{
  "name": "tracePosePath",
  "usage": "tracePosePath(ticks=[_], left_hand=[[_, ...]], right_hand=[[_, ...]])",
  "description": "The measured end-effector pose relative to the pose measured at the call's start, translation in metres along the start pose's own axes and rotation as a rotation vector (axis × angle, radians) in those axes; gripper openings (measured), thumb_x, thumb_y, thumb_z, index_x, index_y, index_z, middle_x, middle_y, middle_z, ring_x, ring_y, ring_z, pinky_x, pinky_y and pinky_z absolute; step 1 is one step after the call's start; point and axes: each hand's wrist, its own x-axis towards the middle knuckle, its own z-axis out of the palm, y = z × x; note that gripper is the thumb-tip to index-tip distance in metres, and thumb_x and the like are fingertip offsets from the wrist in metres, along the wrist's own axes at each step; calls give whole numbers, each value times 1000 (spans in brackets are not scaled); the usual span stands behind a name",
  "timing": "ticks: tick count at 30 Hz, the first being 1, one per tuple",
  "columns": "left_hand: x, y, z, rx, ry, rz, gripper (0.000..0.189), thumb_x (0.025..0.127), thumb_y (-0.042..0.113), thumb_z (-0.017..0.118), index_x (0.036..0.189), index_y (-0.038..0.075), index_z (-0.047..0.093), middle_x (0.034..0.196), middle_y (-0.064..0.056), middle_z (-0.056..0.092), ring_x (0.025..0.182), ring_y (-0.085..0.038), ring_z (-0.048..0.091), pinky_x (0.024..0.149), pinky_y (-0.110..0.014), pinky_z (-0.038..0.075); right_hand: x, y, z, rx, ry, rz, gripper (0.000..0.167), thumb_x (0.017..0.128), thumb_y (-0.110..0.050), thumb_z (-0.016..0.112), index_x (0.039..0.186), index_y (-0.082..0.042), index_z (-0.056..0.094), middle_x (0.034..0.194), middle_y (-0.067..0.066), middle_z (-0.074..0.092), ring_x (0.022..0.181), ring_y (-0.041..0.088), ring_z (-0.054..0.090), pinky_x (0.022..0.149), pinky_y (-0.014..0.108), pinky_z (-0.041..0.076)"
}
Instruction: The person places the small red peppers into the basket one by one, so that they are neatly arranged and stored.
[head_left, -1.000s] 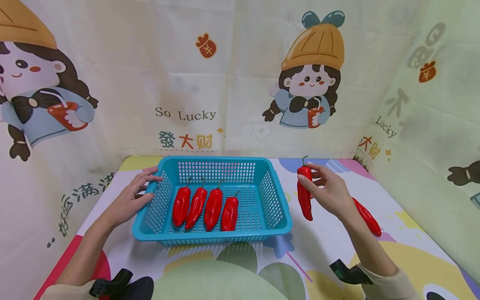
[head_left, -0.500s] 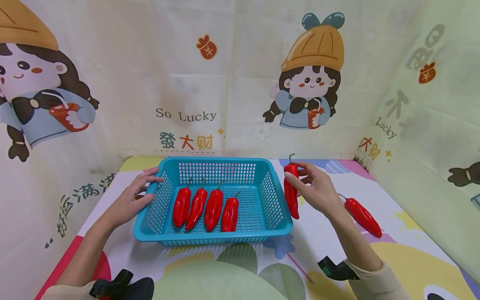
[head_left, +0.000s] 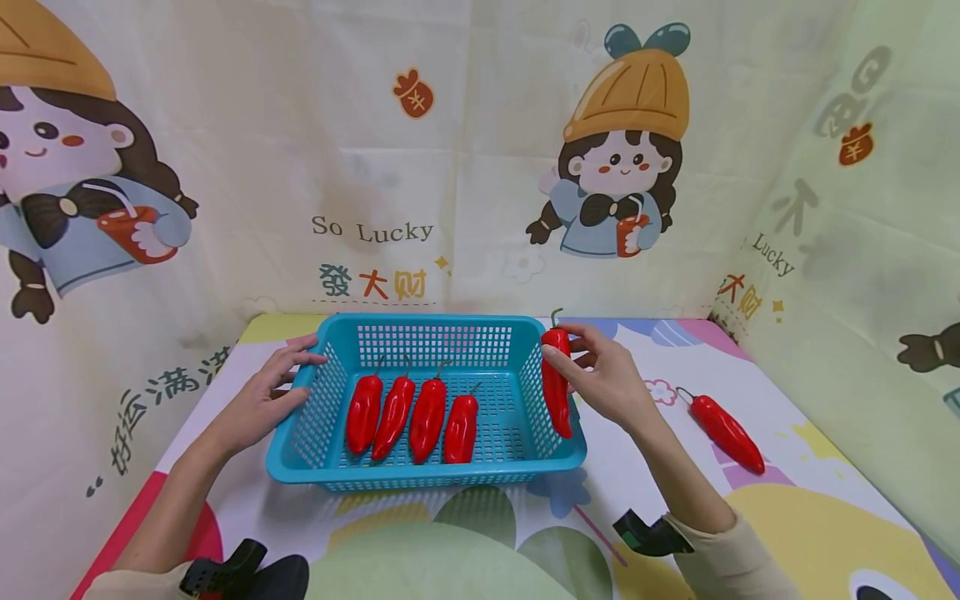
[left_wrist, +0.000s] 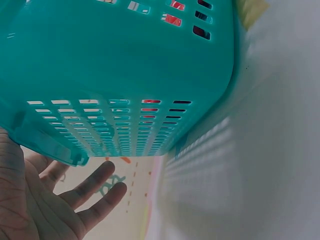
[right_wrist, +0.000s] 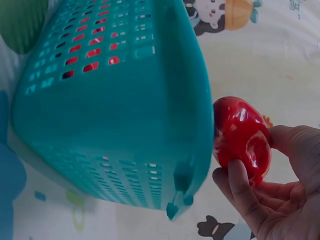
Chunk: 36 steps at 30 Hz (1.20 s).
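My right hand (head_left: pixel 606 375) pinches a red chili pepper (head_left: pixel 556 392) near its stem end. The pepper hangs stem up, tip down, over the right rim of the blue plastic basket (head_left: pixel 450 473). In the right wrist view, the thumb and fingers hold the pepper (right_wrist: pixel 242 135) from both sides, right at the rim. My left hand (head_left: pixel 266 392) rests on the basket's left rim. From the left wrist view, several of its fingers (left_wrist: pixel 102 205) extend below the rim, spread and straight. Several red peppers (head_left: pixel 426 421) lie side by side inside the basket, stems toward the back.
Another red pepper (head_left: pixel 726 433) lies on the patterned tablecloth (head_left: pixel 652 475) to the right, beyond my right forearm. A cloth backdrop (head_left: pixel 480 167) with cartoon prints stands behind the basket and along both sides.
My right hand has carried its pepper leftward, from beside the basket to over its right rim. The left hand, the basket and the other peppers have stayed put.
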Motion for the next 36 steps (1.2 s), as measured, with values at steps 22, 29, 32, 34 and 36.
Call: tracePosePath(ticks=[22,29,32,34,36], left_hand=[[0,-1,0,-5,-4,-12,54,91,7,66,144,4,51,165,-21,23,127,-54,48,85,-63,57],[0,0,0,-10,-5,-7,53,92,7,65,143,4,51,165,-21,23,126,-53,48,86,-64,57],[-1,0,0,-13,-7,-9,53,92,6,65,143,3,50,165,-21,23,126,-53,48,87,-65,56],[-1,0,0,-15,-7,-11,53,92,7,65,143,3,50,165,-22,23,126,-53,48,87,-65,56],[-1,1,0,-15,-6,-13,54,92,7,66,143,4,50,165,-22,23,127,-54,48,87,-65,56]], right_hand=[[7,-1,37,-21,-89,-51,66,89,-28,79,145,-6,53,121,16,70,94,30,71,67,37,64],[8,-3,47,-9,-146,-41,69,89,-25,79,147,-5,49,118,13,71,89,25,71,64,33,63],[9,-3,51,-12,-160,-43,67,90,-24,78,147,-3,49,117,13,71,86,23,71,63,32,63],[10,-3,53,-24,-167,-48,66,92,-25,76,147,-3,49,117,13,71,85,21,71,62,32,62],[11,-3,55,-37,-173,-48,65,92,-27,76,147,-3,49,116,13,71,84,20,70,61,30,62]])
